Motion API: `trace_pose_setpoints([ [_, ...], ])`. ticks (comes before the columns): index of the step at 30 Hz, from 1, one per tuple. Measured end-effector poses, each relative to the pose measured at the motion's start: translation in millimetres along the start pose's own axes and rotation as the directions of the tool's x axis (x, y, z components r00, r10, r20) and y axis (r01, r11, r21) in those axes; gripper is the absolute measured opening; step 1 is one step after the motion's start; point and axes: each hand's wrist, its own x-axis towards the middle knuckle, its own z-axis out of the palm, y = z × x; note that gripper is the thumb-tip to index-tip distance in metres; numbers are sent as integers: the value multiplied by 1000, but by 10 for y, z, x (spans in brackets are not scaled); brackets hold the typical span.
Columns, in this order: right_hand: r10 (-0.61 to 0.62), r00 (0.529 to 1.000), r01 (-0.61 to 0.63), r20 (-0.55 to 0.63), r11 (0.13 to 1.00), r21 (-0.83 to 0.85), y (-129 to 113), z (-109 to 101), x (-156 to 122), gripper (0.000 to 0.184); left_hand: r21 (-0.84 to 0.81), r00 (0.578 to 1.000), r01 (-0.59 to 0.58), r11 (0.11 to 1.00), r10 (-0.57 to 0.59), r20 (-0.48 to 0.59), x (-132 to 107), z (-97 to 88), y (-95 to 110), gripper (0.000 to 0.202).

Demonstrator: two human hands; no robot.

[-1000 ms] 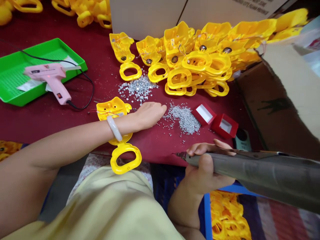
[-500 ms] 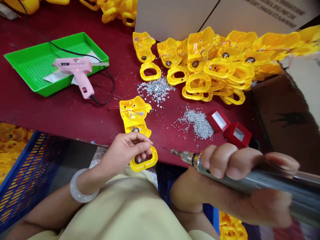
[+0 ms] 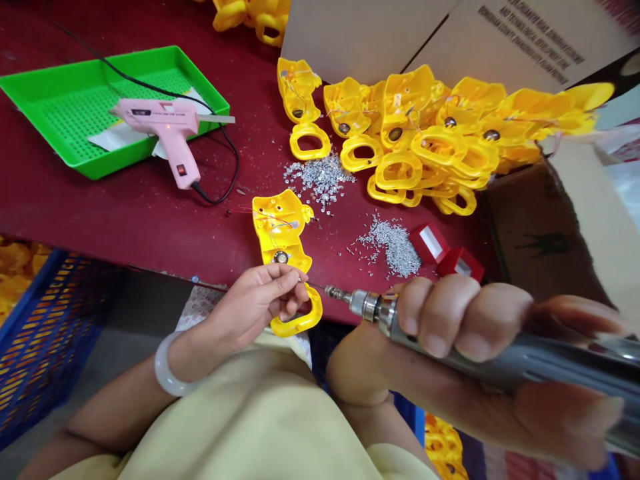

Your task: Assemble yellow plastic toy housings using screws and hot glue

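- While the yellow shell (image 3: pixel 290 233) is laid on the tabletop (image 3: pixel 215 223), long axis toward the pale shirt (image 3: pixel 250 413), its handle loop (image 3: pixel 297 326) is set partly past the edge.
- Over its narrow middle, the nearer left hand (image 3: pixel 263 293) is held, fingers pinched together; whether anything small is gripped cannot be told.
- To the right, the driver (image 3: pixel 515 360) is clamped in the right hand (image 3: pixel 453 320), its bit (image 3: pixel 317 287) aimed at the left fingers.
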Motion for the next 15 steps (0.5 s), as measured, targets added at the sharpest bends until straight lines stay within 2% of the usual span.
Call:
trace_pose_setpoints([
  [2,-74,997,73,-4,980,187,54,50,-12,17,7,1000,3,1000,-4,8,-6,7,3,34],
  [4,-68,997,60,21,963,263,81,60,-34,16,-3,1000,8,1000,-8,1,-8,14,5,33],
  [8,-53,998,42,32,957,286,93,29,-68,17,-8,1000,10,1000,-10,-12,7,6,-13,32],
  [11,-61,998,50,28,954,295,104,22,-65,17,45,999,-43,998,44,-8,18,-3,-46,30],
  [13,-57,998,49,16,952,303,115,25,-54,17,124,994,-108,986,109,4,12,-4,-64,27],
  [15,-64,998,60,7,958,281,126,19,-37,17,284,983,-180,942,185,10,-8,-11,-63,24],
])
